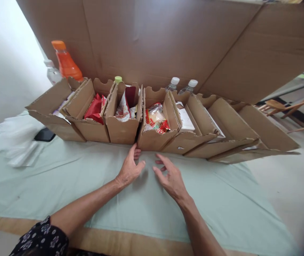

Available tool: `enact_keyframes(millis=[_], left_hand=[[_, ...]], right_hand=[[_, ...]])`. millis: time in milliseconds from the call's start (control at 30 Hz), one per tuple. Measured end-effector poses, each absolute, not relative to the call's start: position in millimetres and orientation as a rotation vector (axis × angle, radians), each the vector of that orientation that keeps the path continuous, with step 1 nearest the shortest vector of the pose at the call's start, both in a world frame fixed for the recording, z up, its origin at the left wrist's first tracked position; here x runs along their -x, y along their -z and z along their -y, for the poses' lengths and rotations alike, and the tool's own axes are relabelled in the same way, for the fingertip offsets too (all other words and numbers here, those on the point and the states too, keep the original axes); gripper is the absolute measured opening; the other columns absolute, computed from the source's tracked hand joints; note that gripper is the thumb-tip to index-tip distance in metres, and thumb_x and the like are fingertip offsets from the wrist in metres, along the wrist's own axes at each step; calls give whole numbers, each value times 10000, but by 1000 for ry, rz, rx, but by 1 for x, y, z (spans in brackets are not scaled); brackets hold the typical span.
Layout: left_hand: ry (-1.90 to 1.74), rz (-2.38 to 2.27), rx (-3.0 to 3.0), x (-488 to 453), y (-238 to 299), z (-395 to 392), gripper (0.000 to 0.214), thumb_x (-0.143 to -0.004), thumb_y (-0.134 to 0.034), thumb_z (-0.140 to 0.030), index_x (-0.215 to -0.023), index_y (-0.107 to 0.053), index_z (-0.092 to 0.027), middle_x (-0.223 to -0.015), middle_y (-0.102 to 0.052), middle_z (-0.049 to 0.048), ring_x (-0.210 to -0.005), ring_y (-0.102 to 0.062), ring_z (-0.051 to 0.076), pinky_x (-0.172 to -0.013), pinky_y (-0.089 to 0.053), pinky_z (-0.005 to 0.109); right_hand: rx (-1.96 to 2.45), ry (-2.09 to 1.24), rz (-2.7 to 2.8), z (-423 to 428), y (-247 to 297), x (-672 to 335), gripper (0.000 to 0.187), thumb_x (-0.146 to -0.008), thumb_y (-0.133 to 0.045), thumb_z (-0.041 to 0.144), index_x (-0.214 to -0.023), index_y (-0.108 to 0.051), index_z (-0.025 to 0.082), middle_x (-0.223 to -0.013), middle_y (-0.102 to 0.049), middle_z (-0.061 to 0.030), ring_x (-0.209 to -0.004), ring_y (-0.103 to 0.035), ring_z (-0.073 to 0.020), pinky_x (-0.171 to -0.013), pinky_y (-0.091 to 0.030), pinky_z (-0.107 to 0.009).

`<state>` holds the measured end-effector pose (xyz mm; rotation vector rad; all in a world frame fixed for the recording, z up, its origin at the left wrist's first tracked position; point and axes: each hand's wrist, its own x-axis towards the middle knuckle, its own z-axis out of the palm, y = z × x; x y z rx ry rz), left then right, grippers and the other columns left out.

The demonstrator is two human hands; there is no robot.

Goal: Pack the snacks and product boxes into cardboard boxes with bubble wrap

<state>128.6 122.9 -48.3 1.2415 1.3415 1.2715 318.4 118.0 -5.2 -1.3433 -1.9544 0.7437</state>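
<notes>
My left hand [129, 168] and my right hand [169, 177] hover close together over a pale green cloth [88, 181], fingers apart and holding nothing. Just beyond my fingertips runs a row of cardboard bins [122, 129]. One bin holds a red packet [95, 107], another a white and red snack bag [123, 106], and the one nearest my hands holds colourful snack packs [155, 121]. Further right a bin holds a white box [186, 119].
An orange drink bottle [66, 63], a clear bottle [52, 72], a green-capped bottle [118, 79] and two white-capped bottles [184, 85] stand behind the bins against a cardboard wall [168, 39]. A black device [44, 134] and clear plastic bags [21, 149] lie left. Wooden chairs [296, 106] stand at right.
</notes>
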Motion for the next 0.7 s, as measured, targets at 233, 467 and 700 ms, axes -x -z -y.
enact_keyframes(millis=[233,467,700], left_hand=[[-1149,-1340,-1322,-91,50,-34,587,-871,-627,-237,-1447,-521,-208,-1318,-666,138,-1221,-643,286,-1086,-509,518],[-1218,-1356,-1312,-77,57,30,437,-882,-574,-182,-1313,-639,-211,-1215,-707,109,-1102,-698,254,-996,-576,449],[-1417,-1531,-1187,-37,47,42,404,-928,-614,-275,-1327,-623,-209,-1278,-687,127,-1091,-684,245,-966,-567,422]], right_hand=[[1175,-628,2096,-130,-70,-249,544,-990,-496,290,-1531,-479,232,-998,-776,-37,-842,-724,-184,-842,-579,-328],[1594,-321,2378,-183,-110,-163,417,-1001,-446,198,-1388,-600,171,-961,-784,-143,-890,-742,-320,-797,-502,-373],[1347,-226,2307,-89,-88,-213,236,-1019,-457,204,-1078,-686,210,-792,-767,-33,-690,-724,-195,-633,-440,-262]])
